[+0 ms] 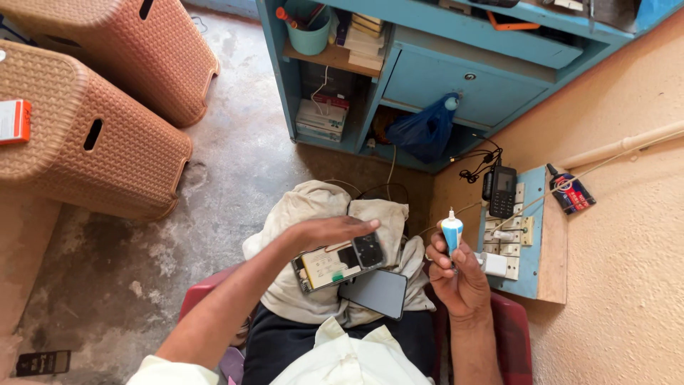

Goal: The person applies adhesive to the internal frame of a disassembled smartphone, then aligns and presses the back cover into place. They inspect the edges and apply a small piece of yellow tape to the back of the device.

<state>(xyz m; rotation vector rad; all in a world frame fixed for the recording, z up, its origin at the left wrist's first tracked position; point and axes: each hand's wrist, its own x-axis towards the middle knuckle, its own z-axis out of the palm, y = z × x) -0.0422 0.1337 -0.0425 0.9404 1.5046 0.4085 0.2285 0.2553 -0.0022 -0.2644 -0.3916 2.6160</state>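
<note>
My left hand (pixel 335 232) holds an opened smartphone (pixel 338 262) from above, its back off so the battery and camera module show. Under it, on a beige cloth (pixel 303 210) across my lap, lies a dark glass panel (pixel 375 292). My right hand (pixel 456 274) is closed around a small blue and white glue tube (pixel 452 232), held upright with its white nozzle pointing up, a hand's width right of the phone.
Two brown woven plastic stools (pixel 92 135) stand at the left on the concrete floor. A blue wooden cabinet (pixel 427 71) with a cup, boxes and a blue bag is ahead. A wall switchboard (pixel 524 235) with a black keypad phone (pixel 503 191) is at the right.
</note>
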